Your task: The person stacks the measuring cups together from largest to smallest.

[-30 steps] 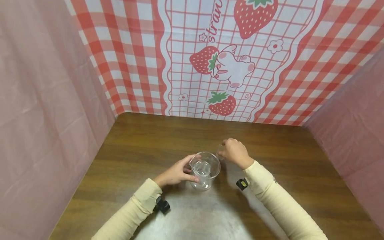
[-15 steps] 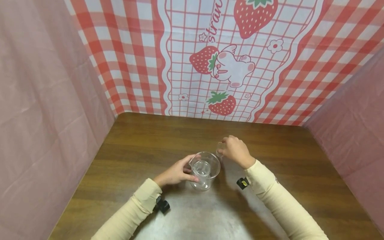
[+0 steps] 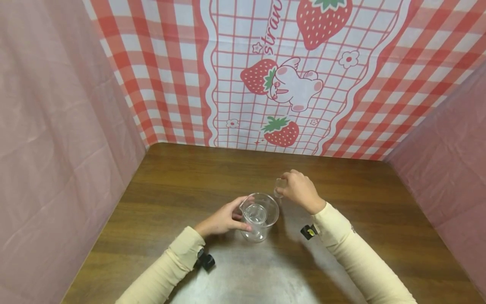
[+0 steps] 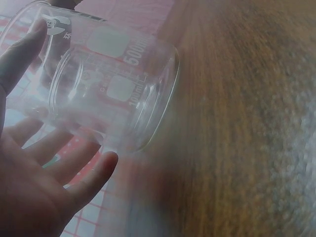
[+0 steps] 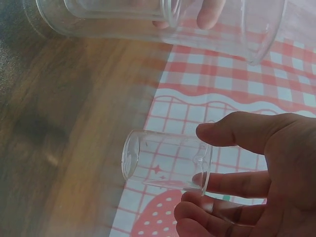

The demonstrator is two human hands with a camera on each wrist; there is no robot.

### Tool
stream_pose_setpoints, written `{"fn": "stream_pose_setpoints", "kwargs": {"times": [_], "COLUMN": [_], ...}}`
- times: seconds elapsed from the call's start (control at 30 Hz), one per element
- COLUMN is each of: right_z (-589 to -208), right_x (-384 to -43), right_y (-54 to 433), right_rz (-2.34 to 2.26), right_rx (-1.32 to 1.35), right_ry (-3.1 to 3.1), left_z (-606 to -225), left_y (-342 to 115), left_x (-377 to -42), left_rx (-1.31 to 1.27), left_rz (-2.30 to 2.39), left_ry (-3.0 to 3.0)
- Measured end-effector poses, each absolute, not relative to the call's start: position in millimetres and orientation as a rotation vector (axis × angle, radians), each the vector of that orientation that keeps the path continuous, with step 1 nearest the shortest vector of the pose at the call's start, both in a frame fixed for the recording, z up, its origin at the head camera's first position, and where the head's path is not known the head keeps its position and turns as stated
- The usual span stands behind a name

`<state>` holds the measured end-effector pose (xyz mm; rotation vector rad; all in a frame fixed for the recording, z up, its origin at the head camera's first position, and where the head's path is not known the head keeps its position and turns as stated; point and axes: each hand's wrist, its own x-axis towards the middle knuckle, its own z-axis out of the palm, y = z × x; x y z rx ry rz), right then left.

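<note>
A large clear glass beaker [image 3: 271, 212], with a 500 ml mark in the left wrist view, stands upright on the table. Nested inside it is a smaller glass beaker [image 4: 118, 94] marked 100 ml. My left hand [image 3: 223, 218] holds the large beaker from its left side, thumb on the near side and fingers on the far side. To the right of that rim, my right hand [image 3: 301, 192] pinches a small clear glass beaker [image 5: 165, 160] near its rim, between thumb and fingers. This small beaker is upright, apart from the large one, and looks raised off the table.
The brown wooden table [image 3: 182, 177] ends at a red-and-white strawberry-print cloth [image 3: 174, 84] at the back. Pink curtains [image 3: 68, 147] hang on both sides. Black wrist cameras [image 3: 206, 259] sit beneath both forearms.
My right hand has risen slightly and moved a little away from me with the small beaker, which now shows more clearly. My left hand and the large beaker have stayed in place.
</note>
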<state>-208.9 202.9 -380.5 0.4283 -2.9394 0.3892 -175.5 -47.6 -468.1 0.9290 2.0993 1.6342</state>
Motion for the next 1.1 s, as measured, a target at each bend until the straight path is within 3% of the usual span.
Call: {"fn": "stream_pose_setpoints", "kwargs": {"times": [1.1], "right_z": [-361], "right_x": [-201], "right_y": [198], "right_rz": [0.471], "right_rx": [0.492], "right_ry": [-2.852], "left_z": [-468], "left_y": [-48], "left_x": [-175], "left_rx": [0.933], "left_rz": [1.644], "left_ry": [2.093]}}
